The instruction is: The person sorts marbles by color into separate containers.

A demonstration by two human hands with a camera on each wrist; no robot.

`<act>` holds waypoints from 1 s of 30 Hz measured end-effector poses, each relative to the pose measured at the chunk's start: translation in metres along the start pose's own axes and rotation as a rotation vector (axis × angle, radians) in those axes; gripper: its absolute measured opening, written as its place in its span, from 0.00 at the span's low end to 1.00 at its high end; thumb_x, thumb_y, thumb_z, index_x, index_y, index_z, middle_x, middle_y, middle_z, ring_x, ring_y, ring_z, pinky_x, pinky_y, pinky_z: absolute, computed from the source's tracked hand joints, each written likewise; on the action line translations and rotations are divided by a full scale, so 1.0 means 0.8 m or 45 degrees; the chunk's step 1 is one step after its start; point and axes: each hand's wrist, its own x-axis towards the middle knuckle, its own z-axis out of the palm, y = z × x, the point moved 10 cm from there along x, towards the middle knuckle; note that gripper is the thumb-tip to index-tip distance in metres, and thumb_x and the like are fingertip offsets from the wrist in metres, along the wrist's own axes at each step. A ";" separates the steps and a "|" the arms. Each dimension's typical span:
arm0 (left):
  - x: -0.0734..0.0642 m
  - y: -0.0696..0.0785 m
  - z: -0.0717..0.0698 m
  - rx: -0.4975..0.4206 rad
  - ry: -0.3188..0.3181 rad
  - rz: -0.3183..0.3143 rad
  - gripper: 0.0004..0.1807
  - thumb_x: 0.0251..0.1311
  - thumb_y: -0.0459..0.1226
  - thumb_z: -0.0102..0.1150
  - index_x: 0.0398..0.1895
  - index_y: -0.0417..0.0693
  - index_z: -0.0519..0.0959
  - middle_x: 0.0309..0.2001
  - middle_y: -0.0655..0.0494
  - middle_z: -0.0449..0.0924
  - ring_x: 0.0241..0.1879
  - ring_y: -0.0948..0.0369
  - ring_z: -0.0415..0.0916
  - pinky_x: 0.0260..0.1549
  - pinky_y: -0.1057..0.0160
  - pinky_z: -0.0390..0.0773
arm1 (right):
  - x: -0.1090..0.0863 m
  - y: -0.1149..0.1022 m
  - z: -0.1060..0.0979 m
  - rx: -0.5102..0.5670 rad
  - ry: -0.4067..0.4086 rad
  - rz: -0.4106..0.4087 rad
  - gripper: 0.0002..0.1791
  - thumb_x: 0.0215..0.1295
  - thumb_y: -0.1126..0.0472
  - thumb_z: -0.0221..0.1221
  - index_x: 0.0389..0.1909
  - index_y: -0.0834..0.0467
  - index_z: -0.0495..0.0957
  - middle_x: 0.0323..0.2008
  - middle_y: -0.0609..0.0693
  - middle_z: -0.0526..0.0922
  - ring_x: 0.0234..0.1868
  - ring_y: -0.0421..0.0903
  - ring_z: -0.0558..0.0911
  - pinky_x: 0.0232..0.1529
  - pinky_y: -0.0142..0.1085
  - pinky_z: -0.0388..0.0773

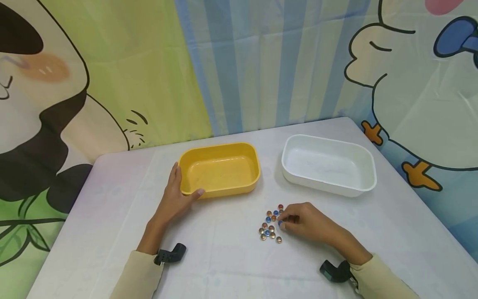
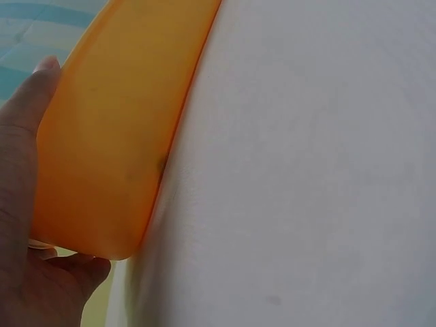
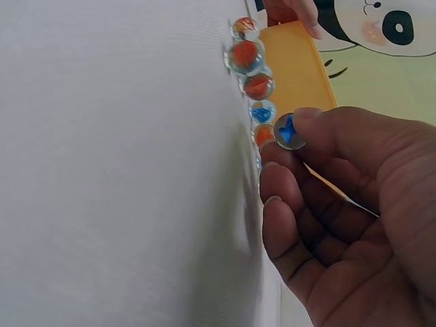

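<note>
My right hand (image 1: 308,221) pinches a clear marble with a blue core (image 3: 289,131) between thumb and fingertip, close over the table. To its left, several glass marbles (image 1: 267,233) with orange or blue cores lie in a loose cluster. At the near left corner of the yellow tray (image 1: 220,194), my left hand (image 1: 175,198) holds on, thumb along the front wall and fingers along the left side. The left wrist view shows the tray's outer wall (image 2: 112,129) between thumb and fingers. Nothing lies inside the yellow tray.
A white tray (image 1: 332,186) stands to the right of the yellow one, behind my right hand. Both are on a table with a white cloth (image 1: 220,253). Behind it hangs a printed cloth (image 1: 257,62) with cartoon animals.
</note>
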 end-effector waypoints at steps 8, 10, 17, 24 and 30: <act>-0.001 -0.001 -0.001 -0.019 0.012 -0.011 0.63 0.53 0.63 0.63 0.77 0.44 0.35 0.78 0.49 0.30 0.74 0.45 0.38 0.66 0.38 0.48 | 0.013 0.004 -0.023 0.112 0.087 0.052 0.08 0.61 0.66 0.65 0.40 0.56 0.86 0.35 0.41 0.84 0.32 0.40 0.78 0.33 0.32 0.77; -0.001 -0.001 -0.001 -0.017 0.012 -0.015 0.63 0.53 0.63 0.63 0.77 0.44 0.35 0.78 0.50 0.30 0.74 0.45 0.38 0.66 0.38 0.49 | 0.018 0.004 -0.028 0.140 0.099 0.075 0.08 0.62 0.65 0.65 0.41 0.57 0.86 0.35 0.42 0.85 0.33 0.41 0.79 0.33 0.33 0.78; 0.000 -0.003 0.000 -0.022 0.011 -0.028 0.64 0.52 0.63 0.63 0.77 0.44 0.35 0.78 0.50 0.29 0.74 0.45 0.38 0.66 0.38 0.49 | 0.041 -0.002 -0.043 0.201 0.158 0.100 0.08 0.64 0.63 0.64 0.42 0.58 0.85 0.37 0.43 0.85 0.34 0.44 0.80 0.34 0.32 0.77; 0.001 -0.005 0.002 -0.016 0.009 -0.041 0.64 0.52 0.64 0.63 0.78 0.45 0.34 0.78 0.51 0.29 0.74 0.45 0.38 0.66 0.38 0.48 | 0.064 -0.004 -0.049 0.273 0.193 0.128 0.09 0.64 0.64 0.62 0.44 0.58 0.85 0.40 0.46 0.85 0.37 0.45 0.81 0.38 0.35 0.80; 0.001 -0.005 0.002 -0.024 0.009 -0.032 0.64 0.52 0.64 0.63 0.77 0.45 0.34 0.78 0.51 0.29 0.74 0.45 0.38 0.66 0.39 0.49 | 0.083 -0.002 -0.055 0.427 0.217 0.140 0.10 0.66 0.65 0.60 0.46 0.61 0.84 0.41 0.55 0.85 0.39 0.58 0.82 0.43 0.50 0.81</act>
